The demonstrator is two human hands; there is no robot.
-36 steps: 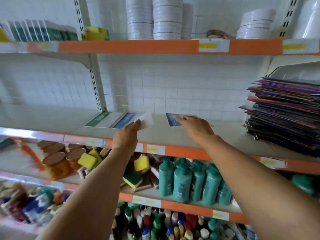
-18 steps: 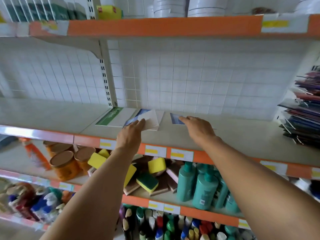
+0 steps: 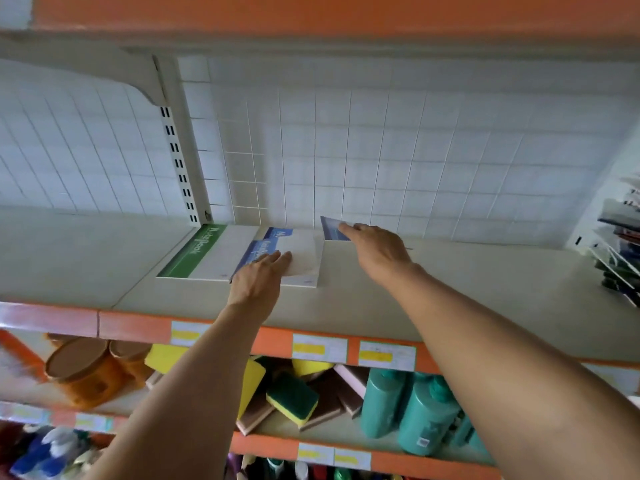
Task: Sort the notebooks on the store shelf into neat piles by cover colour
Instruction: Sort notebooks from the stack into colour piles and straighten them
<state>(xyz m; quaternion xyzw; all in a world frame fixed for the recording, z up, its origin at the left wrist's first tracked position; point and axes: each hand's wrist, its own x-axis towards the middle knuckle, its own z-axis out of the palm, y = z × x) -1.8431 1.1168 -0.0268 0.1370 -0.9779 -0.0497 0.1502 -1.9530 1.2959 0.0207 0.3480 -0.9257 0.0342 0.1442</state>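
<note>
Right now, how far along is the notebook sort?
Early. Done: a green notebook lies flat by itself on the shelf. In hand: the left hand lays a blue notebook askew on another blue one; the right hand touches a third blue one lying apart. Left: add it, square the pile.

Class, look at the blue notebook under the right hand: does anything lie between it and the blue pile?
Nothing visible does. The right hand touches the blue notebook; only bare shelf separates it from the blue pile.

Sponges beside teal bottles, perhaps tubs leftward.
</note>
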